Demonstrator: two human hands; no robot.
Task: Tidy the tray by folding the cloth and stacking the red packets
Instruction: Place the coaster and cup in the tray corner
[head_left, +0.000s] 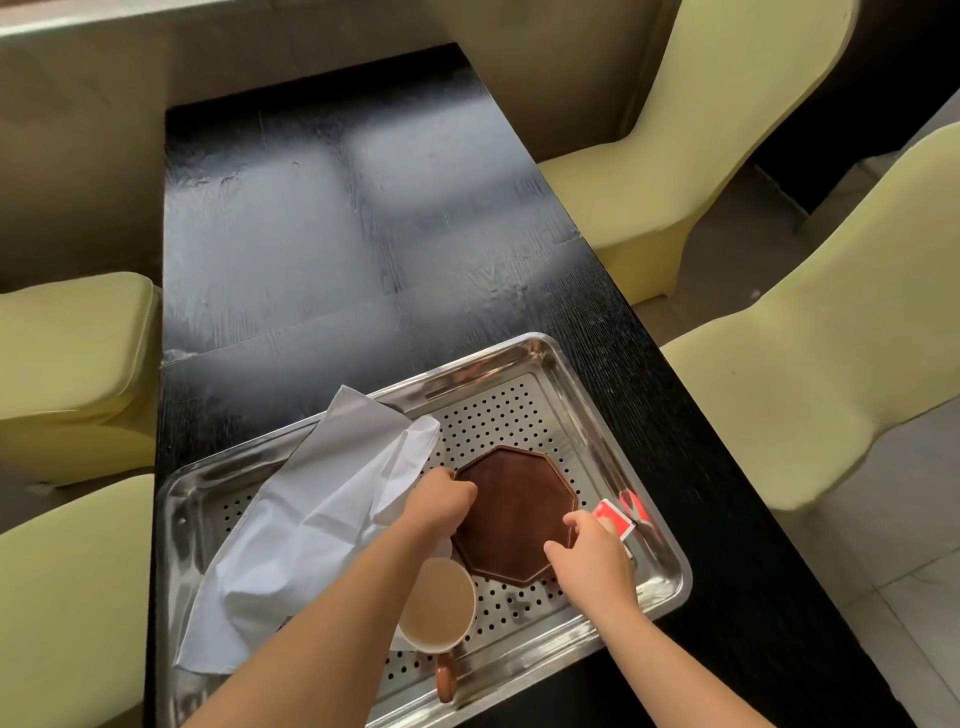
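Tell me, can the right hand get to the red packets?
Probably yes. The right hand is right beside the red packets at the right edge of the tray. Nothing lies between them, and its fingers may already touch one.

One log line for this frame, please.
left hand: grips white cloth | right hand: pinches red packet | cloth: unfolded, draped over tray rim | stacking: not yet done
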